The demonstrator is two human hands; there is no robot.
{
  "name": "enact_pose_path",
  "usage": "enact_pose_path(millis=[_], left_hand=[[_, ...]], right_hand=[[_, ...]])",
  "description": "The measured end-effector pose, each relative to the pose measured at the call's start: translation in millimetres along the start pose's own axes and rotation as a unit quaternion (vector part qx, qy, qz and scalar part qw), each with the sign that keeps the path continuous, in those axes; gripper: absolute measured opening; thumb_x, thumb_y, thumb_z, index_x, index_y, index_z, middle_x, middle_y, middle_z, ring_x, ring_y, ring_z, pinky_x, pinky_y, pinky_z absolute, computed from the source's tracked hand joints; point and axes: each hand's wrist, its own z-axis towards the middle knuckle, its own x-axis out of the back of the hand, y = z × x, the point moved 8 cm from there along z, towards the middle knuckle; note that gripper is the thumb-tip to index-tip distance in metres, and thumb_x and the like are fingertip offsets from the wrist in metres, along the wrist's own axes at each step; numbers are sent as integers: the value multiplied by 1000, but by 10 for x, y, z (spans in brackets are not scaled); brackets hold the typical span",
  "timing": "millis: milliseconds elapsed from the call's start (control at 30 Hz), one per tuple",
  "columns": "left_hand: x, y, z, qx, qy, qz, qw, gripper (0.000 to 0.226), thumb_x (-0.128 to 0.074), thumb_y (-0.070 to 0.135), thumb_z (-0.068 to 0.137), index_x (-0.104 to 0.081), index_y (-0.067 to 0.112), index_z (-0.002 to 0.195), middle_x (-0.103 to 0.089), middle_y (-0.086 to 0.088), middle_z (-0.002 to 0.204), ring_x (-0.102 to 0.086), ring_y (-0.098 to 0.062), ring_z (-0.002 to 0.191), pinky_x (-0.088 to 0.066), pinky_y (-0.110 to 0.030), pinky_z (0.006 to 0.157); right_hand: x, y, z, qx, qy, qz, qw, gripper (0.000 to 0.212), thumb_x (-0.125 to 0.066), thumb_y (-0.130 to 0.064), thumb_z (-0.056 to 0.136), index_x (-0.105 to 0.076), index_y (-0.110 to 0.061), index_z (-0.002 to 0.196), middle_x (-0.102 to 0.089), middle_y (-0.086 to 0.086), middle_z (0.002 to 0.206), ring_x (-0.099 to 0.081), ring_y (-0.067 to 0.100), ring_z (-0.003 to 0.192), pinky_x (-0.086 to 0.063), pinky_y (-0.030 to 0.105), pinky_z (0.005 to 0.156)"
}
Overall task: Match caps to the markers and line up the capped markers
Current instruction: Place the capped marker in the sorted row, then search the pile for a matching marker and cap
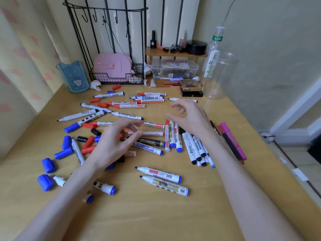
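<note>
Bright, even daylight on my feed, no hard shadows, only faint soft ones on the desk (156, 214). Glare streaks on the white pipes (119, 32), and a mild sheen on the far desk. Slightly soft overall; right hand (189, 117) a bit smeared. Fisheye bending at the edges; curtain (20, 66) mushy.

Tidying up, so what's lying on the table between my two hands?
In the head view, a red-ended whiteboard marker and a red-capped marker lie between the left hand and right hand.
</note>
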Motion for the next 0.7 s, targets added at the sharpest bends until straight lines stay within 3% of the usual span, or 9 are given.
enact_pose_path(millis=[167,267,400,533,600,700], left_hand=[[74,-111,78,19,12,8,1000,28,-71,29,98,-71,25,126,-72,12,103,-69,-14,100,-56,-31,82],[91,-146,138,17,11,13,1000,29,-71,28,99,-71,24,127,-71,15,108,-69,-15,102,-57,-32,81],[143,-243,197,17,16,26,999,29,-71,28,99,-70,24,127,-71,13,115,-69,-15,107,-58,-31,81],[246,-325,203,23,33,30,999,27,-71,23,99,-71,22,125,-72,13,116,-69,-13,105,-54,-21,78],[290,-343,211,25,39,33,998,27,-70,24,99,-71,22,126,-72,13,117,-69,-14,105,-53,-18,79],[351,-339,209,25,49,32,998,28,-69,28,99,-71,24,126,-71,13,121,-69,-15,105,-52,-17,81]], right_hand=[[-211,85,472,-14,-40,-28,999,47,-77,-50,87,-66,-29,127,-63,-2,125,-59,15,116,-51,40,96],[-334,239,745,-38,-69,-78,994,57,-78,-51,86,-61,-30,136,-55,3,145,-48,24,136,-42,47,108],[-476,499,988,-90,-133,-144,976,73,-77,-46,88,-47,-26,152,-45,8,157,-39,32,144,-32,53,117],[-528,707,1161,-119,-113,-166,972,59,-78,-30,91,-55,-24,145,-58,7,144,-49,32,134,-31,46,108],[-523,785,1187,-135,-77,-166,974,46,-75,-17,92,-63,-24,135,-67,7,130,-55,33,124,-33,41,100],[-466,872,1158,-168,-39,-184,968,26,-77,-16,90,-72,-18,115,-72,8,115,-60,33,114,-37,41,100]])
